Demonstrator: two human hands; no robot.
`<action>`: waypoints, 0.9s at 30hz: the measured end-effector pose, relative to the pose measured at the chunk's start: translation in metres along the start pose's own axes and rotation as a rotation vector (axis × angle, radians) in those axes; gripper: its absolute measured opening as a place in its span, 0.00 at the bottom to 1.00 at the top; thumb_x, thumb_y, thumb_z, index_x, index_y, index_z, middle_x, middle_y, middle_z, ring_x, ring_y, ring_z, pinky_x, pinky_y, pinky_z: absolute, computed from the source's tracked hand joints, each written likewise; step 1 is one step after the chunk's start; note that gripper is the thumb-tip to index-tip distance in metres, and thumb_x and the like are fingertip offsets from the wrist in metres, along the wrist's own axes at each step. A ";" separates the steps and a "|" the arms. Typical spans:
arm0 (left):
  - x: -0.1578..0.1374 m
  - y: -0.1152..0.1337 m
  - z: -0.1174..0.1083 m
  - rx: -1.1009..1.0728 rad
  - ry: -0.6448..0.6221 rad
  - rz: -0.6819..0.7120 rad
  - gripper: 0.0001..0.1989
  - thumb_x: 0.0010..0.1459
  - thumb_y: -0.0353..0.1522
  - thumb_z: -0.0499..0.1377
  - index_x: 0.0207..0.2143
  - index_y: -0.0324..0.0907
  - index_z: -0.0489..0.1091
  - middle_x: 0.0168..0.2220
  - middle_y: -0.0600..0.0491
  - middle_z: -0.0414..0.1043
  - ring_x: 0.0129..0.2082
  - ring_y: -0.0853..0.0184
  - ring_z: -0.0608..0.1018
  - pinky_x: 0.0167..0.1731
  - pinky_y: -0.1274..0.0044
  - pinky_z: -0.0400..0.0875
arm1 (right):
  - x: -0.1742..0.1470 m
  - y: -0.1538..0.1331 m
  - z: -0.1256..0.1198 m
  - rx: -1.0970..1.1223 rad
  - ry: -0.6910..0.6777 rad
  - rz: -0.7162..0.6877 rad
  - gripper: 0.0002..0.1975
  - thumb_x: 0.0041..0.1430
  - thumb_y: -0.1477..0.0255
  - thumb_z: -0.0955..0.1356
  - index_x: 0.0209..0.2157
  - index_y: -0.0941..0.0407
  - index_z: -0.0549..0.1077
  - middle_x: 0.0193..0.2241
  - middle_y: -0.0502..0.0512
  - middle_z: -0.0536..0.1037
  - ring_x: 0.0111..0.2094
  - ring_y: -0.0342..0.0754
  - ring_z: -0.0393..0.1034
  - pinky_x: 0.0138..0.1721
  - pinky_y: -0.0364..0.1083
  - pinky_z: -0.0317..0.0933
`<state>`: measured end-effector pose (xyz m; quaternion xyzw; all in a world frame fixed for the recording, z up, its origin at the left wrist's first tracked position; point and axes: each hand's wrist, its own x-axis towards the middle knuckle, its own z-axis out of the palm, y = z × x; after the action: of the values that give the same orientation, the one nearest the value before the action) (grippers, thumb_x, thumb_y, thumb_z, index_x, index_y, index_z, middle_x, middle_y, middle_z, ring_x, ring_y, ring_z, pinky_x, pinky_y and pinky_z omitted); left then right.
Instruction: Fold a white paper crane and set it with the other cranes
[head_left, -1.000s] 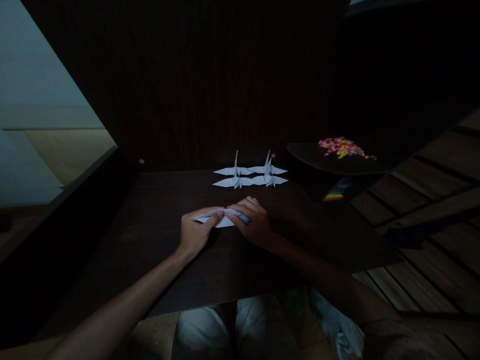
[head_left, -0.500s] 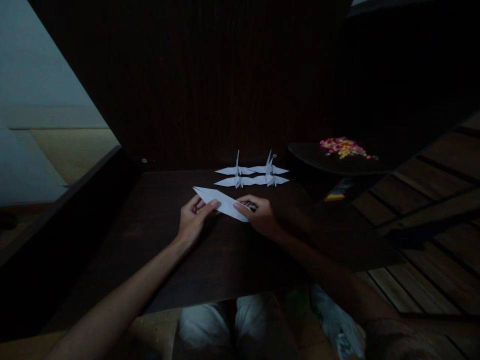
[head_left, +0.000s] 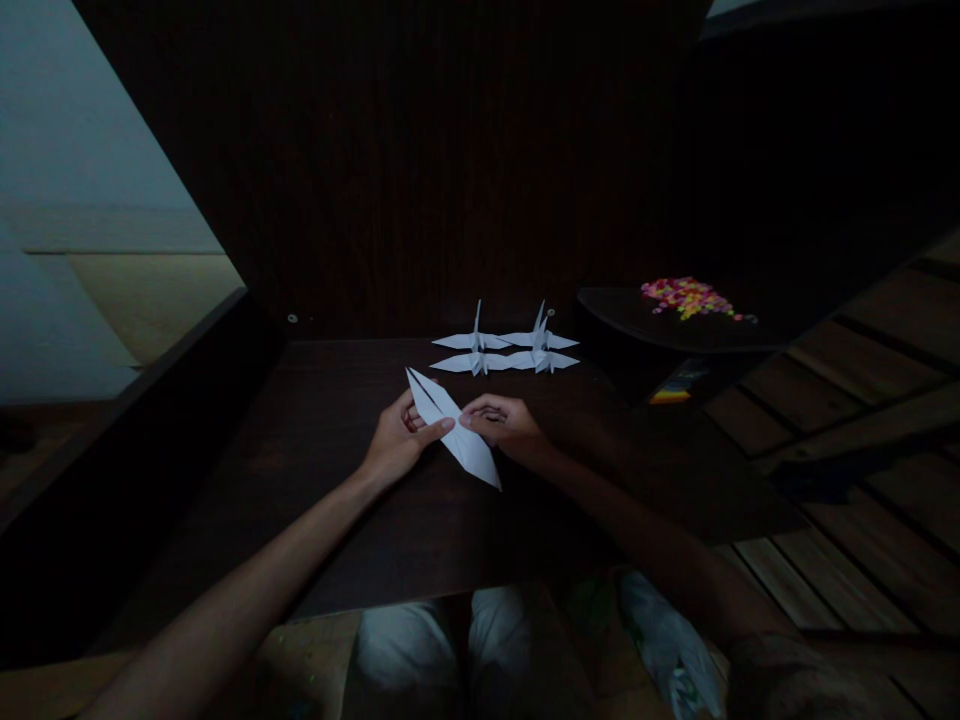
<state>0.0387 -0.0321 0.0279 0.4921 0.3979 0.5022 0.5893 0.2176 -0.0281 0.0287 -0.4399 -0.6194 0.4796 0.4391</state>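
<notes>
A long, diamond-shaped piece of folded white paper point(head_left: 469, 448) is held slantwise above the dark desk, with a slit open at its upper left end. My left hand point(head_left: 399, 432) grips its left edge, thumb on top and fingers underneath. On the other side, my right hand point(head_left: 504, 425) pinches the paper near its middle between thumb and curled fingers. Just beyond my hands stand several white paper cranes point(head_left: 477, 362), close together in two rows with wings spread.
A dark desk point(head_left: 330, 540) lies under my hands, with a raised side panel point(head_left: 150, 420) on the left and a back board behind. On the right, a rounded shelf point(head_left: 611, 305) bears a heap of small colourful pieces point(head_left: 690, 297). A plastic bag point(head_left: 667, 640) lies below.
The folded paper has turned clockwise, so its near end now points down toward me. My right hand has shifted its hold from the paper's right end to its middle.
</notes>
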 end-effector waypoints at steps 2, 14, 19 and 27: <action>0.000 0.000 0.000 0.001 -0.032 -0.012 0.33 0.39 0.34 0.71 0.49 0.39 0.64 0.39 0.48 0.77 0.38 0.63 0.80 0.39 0.74 0.76 | 0.000 0.001 0.001 0.029 -0.025 0.028 0.10 0.45 0.67 0.73 0.28 0.59 0.75 0.23 0.49 0.75 0.22 0.40 0.66 0.20 0.39 0.57; 0.000 0.000 -0.002 0.052 0.032 0.054 0.26 0.38 0.31 0.71 0.39 0.40 0.63 0.30 0.54 0.74 0.27 0.71 0.78 0.31 0.78 0.74 | 0.002 0.011 0.004 0.228 0.093 0.016 0.17 0.44 0.65 0.73 0.34 0.56 0.67 0.26 0.47 0.72 0.20 0.41 0.69 0.19 0.41 0.66; 0.000 -0.003 -0.003 0.106 0.019 0.072 0.20 0.40 0.33 0.71 0.34 0.38 0.68 0.27 0.55 0.73 0.27 0.72 0.76 0.31 0.79 0.73 | 0.001 0.014 0.003 0.208 0.108 -0.063 0.18 0.47 0.66 0.72 0.38 0.54 0.64 0.28 0.45 0.70 0.19 0.39 0.68 0.17 0.40 0.64; -0.001 -0.003 -0.003 0.129 -0.006 0.096 0.15 0.42 0.35 0.70 0.32 0.38 0.71 0.28 0.53 0.75 0.28 0.69 0.77 0.30 0.78 0.73 | 0.002 0.014 -0.001 0.136 0.094 -0.079 0.13 0.48 0.65 0.71 0.35 0.57 0.72 0.28 0.50 0.72 0.20 0.39 0.67 0.20 0.40 0.62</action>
<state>0.0361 -0.0321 0.0239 0.5490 0.4035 0.5019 0.5328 0.2201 -0.0236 0.0159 -0.4064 -0.5810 0.4817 0.5149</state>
